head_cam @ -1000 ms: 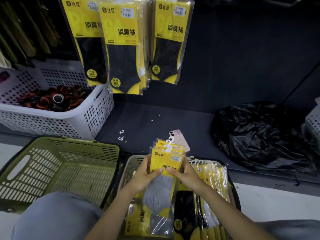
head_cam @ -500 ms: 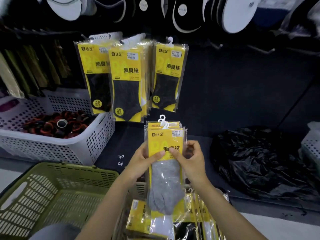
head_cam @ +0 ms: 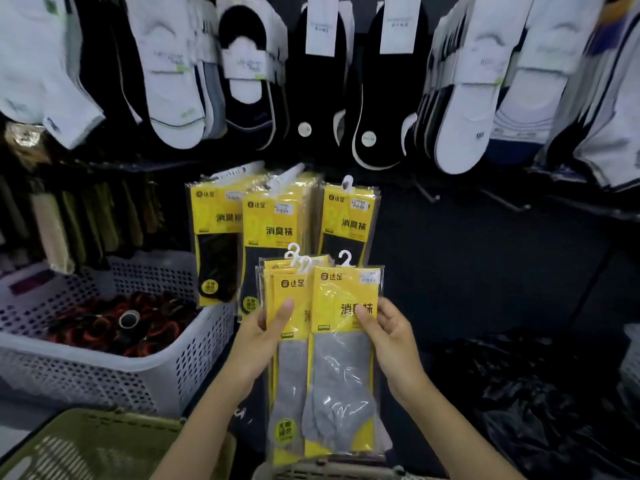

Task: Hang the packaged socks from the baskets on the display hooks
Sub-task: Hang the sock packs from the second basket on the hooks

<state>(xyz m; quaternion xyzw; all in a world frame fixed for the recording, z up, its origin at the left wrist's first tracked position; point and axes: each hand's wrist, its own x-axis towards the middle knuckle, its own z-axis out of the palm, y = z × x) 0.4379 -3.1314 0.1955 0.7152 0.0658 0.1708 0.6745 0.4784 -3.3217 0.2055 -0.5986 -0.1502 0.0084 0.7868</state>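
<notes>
The right hand (head_cam: 391,344) pinched one clear-wrapped yellow pack of grey socks (head_cam: 341,368) by its card, while the left hand (head_cam: 259,341) gripped the stack of matching yellow packs (head_cam: 287,294) just beside it, the hands apart. The single pack stood upright with its white plastic hanger (head_cam: 344,258) topmost. The bare dark metal display hooks (head_cam: 507,201) lay above and to the right, nearer the right hand.

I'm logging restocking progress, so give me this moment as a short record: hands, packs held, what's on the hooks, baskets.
left hand: grips a stack of grey-sock packs
right hand: pinches a single pack, overlapping the stack's front right
on hooks: packs of black socks, behind the hands
free hook: bare, right of those
baskets: white basket left; green basket lower left
task state: held packs not yet hung
</notes>
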